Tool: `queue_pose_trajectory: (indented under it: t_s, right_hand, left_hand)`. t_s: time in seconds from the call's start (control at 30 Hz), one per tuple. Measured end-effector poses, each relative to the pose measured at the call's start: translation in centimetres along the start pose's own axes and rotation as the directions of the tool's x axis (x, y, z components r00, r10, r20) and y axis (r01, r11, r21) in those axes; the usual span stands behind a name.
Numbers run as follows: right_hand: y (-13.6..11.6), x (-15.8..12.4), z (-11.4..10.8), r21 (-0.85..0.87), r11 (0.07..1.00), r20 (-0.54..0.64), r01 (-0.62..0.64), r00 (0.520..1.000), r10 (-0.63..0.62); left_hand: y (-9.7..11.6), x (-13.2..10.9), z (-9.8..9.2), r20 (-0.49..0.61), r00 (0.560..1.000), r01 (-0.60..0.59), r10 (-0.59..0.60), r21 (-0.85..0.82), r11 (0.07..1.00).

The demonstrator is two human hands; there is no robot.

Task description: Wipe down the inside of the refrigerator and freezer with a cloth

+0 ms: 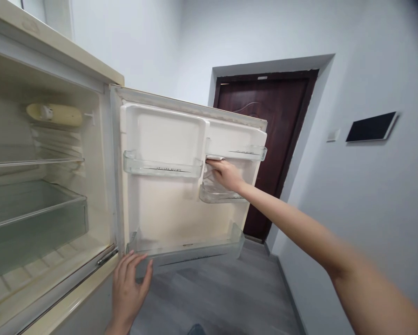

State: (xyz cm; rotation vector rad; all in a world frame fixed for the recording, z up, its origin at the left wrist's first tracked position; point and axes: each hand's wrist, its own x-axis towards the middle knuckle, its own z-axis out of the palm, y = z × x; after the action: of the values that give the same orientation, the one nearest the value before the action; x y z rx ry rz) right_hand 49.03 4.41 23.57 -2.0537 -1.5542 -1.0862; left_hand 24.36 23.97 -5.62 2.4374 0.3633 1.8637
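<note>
An open fridge door shows its white inner side with clear plastic door shelves. My right hand reaches to the middle divider, between the upper right shelf and the small middle shelf. Its fingers are pressed together on a white cloth, mostly hidden by the hand, against the door lining. Lower down, my left hand is spread open at the left end of the long bottom shelf. The fingertips overlap the shelf's corner; whether they touch it I cannot tell.
At left stands the fridge body, with a glass shelf, a clear drawer and a yellowish lamp cover inside. Behind the door are a dark red room door and a grey floor. A black panel hangs on the right wall.
</note>
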Motion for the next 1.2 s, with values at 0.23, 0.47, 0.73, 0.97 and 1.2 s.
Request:
queue_pose_trajectory:
  t_s: [0.23,0.47,0.73,0.97,1.2]
  right_hand:
    - [0.2,0.3,0.6,0.118,0.993,0.158,-0.004,0.987,-0.014]
    - [2.7,-0.7,-2.2,-0.401,0.89,0.214,0.215,0.967,-0.137]
    - [3.6,-3.1,-3.6,-0.669,0.736,0.198,0.099,0.979,0.048]
    - [3.3,-1.9,-3.0,-0.396,0.893,0.404,-0.213,0.833,0.378]
    - [2.8,-1.3,-2.6,-0.061,0.934,0.21,-0.352,0.911,0.356]
  left_hand:
    - [-0.1,0.0,0.1,0.002,1.0,-0.012,0.012,0.013,1.0]
    - [-0.2,0.2,0.2,0.016,1.0,-0.024,0.023,0.014,1.0]
    - [-0.4,0.0,0.1,-0.009,0.999,-0.048,0.048,0.02,0.999]
    - [-0.3,-0.1,0.4,0.003,1.0,-0.031,0.031,0.019,0.999]
    - [-0.2,-0.1,0.3,0.01,1.0,-0.019,0.019,0.024,1.0]
